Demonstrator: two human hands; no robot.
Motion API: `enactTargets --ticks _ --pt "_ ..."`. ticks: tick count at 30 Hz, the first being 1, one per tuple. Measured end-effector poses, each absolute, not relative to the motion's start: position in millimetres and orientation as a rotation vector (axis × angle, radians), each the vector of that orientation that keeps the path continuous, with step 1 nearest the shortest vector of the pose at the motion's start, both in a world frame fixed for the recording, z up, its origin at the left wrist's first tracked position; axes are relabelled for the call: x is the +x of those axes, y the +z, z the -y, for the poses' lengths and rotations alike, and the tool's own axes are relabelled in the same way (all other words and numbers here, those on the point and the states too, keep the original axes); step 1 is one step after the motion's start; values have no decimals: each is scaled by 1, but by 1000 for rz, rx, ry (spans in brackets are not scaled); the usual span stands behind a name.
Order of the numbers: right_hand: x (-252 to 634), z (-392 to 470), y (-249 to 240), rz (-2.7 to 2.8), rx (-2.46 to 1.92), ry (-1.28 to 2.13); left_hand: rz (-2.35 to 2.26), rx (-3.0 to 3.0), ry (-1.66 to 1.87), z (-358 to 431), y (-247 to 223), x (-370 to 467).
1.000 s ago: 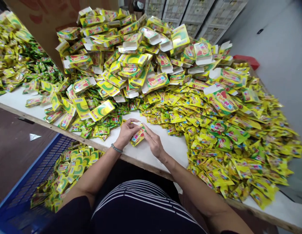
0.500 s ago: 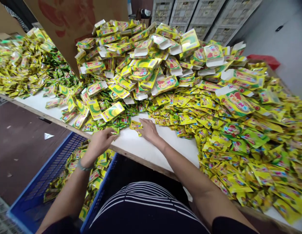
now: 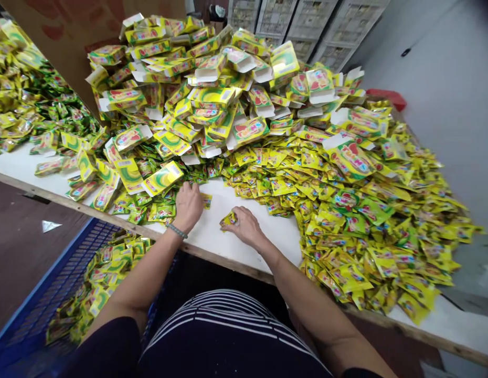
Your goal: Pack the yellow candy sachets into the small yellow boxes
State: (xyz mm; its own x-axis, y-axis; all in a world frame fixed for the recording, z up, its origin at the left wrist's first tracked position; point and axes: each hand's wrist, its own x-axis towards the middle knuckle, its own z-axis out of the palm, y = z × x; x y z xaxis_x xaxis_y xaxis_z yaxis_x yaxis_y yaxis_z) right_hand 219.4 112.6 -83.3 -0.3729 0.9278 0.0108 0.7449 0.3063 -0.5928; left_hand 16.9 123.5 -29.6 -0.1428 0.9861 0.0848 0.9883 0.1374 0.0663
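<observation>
Head view: white table, grey wall; right hand pinches sachet; left hand, grip unclear

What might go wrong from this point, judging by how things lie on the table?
The left hand is at the green sachets, below the heaped cartons; disturbing the base might bring some cartons sliding down. The yellow pile reaches close to the front edge of the table, so sachets could drop off. Some green packets lie among the yellow ones, so the kinds could be mixed up.
</observation>
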Motion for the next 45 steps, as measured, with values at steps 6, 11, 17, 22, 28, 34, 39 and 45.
enactTargets --ticks 6,11,17,22,28,34,39,45 --pt "235 -121 -81 1819 -1423 1081 2000 -2378 158 -140 -24 -13" --pt "241 -127 -73 1680 -1454 999 1760 -2518 248 -141 -20 -27" --pt "245 -131 -67 1643 -1341 900 1921 -2455 -88 -144 -16 -25" --pt "249 -135 -66 1553 -1282 959 2282 -2315 -1216 -146 -26 17" --pt "253 -138 -65 1507 -1278 1023 2584 -2374 -2088 -149 -61 68" --pt "241 -140 -86 1352 -1346 1074 2781 -2137 -2613 -138 -68 77" --pt "230 -139 -92 1209 -1408 1157 2867 -2082 -2804 -131 -67 79" --pt "231 -137 -87 1175 -1249 1369 2943 -1746 -3042 -133 -70 70"
